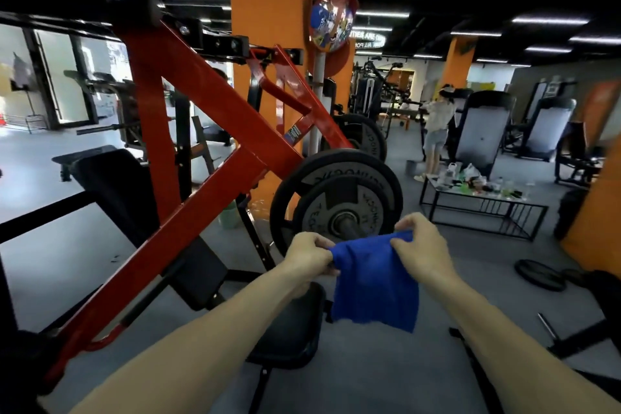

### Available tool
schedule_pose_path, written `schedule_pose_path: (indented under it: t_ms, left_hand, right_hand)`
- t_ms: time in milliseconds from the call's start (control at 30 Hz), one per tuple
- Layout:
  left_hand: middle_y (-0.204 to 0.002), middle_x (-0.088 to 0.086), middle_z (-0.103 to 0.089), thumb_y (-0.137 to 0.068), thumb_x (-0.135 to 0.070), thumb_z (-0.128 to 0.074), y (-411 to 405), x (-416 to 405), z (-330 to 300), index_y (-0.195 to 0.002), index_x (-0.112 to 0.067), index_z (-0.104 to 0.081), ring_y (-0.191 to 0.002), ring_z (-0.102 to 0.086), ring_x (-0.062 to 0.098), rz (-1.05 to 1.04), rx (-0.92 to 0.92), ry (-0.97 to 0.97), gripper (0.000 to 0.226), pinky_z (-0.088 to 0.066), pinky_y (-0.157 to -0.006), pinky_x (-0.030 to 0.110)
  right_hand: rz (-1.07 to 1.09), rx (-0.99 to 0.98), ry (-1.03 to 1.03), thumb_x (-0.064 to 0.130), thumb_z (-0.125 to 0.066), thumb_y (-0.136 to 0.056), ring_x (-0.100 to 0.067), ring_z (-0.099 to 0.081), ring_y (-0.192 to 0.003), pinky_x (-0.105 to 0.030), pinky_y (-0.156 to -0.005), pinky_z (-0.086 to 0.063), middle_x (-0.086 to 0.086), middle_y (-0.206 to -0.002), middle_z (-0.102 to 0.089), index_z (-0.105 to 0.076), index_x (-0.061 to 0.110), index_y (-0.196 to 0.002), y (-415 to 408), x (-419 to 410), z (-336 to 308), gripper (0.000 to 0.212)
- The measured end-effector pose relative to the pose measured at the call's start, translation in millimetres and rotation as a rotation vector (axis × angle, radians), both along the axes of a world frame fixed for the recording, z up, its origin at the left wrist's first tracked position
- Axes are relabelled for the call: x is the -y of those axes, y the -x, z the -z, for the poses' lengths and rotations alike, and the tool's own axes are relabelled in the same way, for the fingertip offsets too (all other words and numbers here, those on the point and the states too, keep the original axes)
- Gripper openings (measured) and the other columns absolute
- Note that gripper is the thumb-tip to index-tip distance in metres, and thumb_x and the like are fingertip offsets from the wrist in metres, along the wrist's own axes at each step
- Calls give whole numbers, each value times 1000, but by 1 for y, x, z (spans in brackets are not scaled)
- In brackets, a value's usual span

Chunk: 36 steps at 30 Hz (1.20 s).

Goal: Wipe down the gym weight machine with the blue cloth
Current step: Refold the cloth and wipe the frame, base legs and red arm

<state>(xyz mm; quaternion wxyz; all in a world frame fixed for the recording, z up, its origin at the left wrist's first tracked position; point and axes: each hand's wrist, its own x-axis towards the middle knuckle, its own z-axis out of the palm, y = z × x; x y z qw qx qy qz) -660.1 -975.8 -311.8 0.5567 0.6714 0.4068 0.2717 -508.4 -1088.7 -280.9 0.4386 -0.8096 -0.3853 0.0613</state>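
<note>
- Both hands are up in front of the weight plates (pixel 336 202): left hand (pixel 311 254) and right hand (pixel 421 247) each pinch a top corner of the blue cloth (pixel 376 286), hands a bit apart, so it hangs open below them. Looks like it's being spread out or refolded before any wiping.
- Cloth isn't touching the plates yet, just hanging in front of and below them, over the black seat pad (pixel 289 329).
- Red frame (pixel 201 94) of the machine rises left of the plates.
- Plates have raised lettering, but it's too blurry for me to read.
</note>
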Motion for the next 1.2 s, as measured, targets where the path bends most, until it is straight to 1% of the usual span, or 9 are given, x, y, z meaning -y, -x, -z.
schedule_pose_path:
  t_ms: [133,233,367,500,600,733,833,1000,1200]
  left_hand:
    - [-93,21,-68,-87,18,-54,-24,-25,16,-87,-2,-60,-76,-71,29,-55,59,85,21,-57,-52,27]
    - [-89,10,-68,-89,9,-52,-32,-49,17,-90,-8,-61,-78,-70,22,-23,-17,-102,19,-57,-60,26]
    - [-101,3,-57,-86,3,-49,-36,-78,16,-95,-14,-57,-94,-56,22,63,-186,-695,21,-50,-77,33]
    - [-109,15,-62,-85,-7,-50,-36,-106,23,-104,-3,-64,-105,-57,33,102,-328,-1470,24,-54,-85,43]
    - [-130,21,-61,-89,-12,-61,-34,-118,21,-122,0,-63,-126,-54,38,152,-444,-1759,35,-48,-106,46]
    - [-161,19,-31,-100,-28,-47,-33,-121,6,-150,-6,-42,-153,-18,39,181,-666,-1864,56,-14,-125,48]
    - [-168,16,-15,-100,-27,-38,-37,-126,5,-157,-10,-30,-155,-2,38,181,-736,-1842,60,-7,-127,47]
    - [-164,16,-25,-89,-27,-59,-40,-129,13,-151,-8,-43,-154,-9,39,160,-606,-1802,66,-6,-124,47]
    - [-159,20,-36,-83,-36,-66,-46,-121,15,-142,-2,-54,-152,-20,42,126,-558,-1744,69,-20,-123,51]
  right_hand:
    - [-146,312,427,48,-52,-99,-27,-50,-116,-35,-91,-43,-12,-130,-51,-42,8,-134,13,-39,35,55]
    - [-27,403,574,54,-51,-98,-34,-39,-135,-43,-105,-39,-17,-148,-40,-24,-1,-149,15,-73,45,80]
    - [55,403,629,43,-58,-97,-33,-53,-123,-40,-96,-47,-17,-136,-52,-38,-2,-140,6,-129,37,65]
    - [127,624,722,22,-58,-94,-31,-62,-104,-42,-81,-57,-14,-119,-57,-52,3,-127,5,-164,45,39]
    - [151,619,690,25,-58,-94,-28,-64,-103,-36,-75,-56,-14,-117,-60,-48,-1,-130,10,-159,45,45]
    - [180,694,688,29,-55,-97,-30,-62,-110,-40,-85,-56,-18,-123,-60,-38,-5,-138,19,-129,46,56]
    - [194,766,730,31,-52,-100,-31,-62,-109,-37,-84,-56,-19,-121,-61,-36,-6,-138,22,-101,55,55]
    - [118,538,650,34,-60,-96,-31,-61,-110,-33,-80,-48,-17,-121,-59,-44,-1,-127,14,-115,44,49]
    - [27,297,623,37,-58,-95,-33,-58,-115,-37,-78,-47,-17,-127,-56,-37,-1,-136,0,-155,30,60]
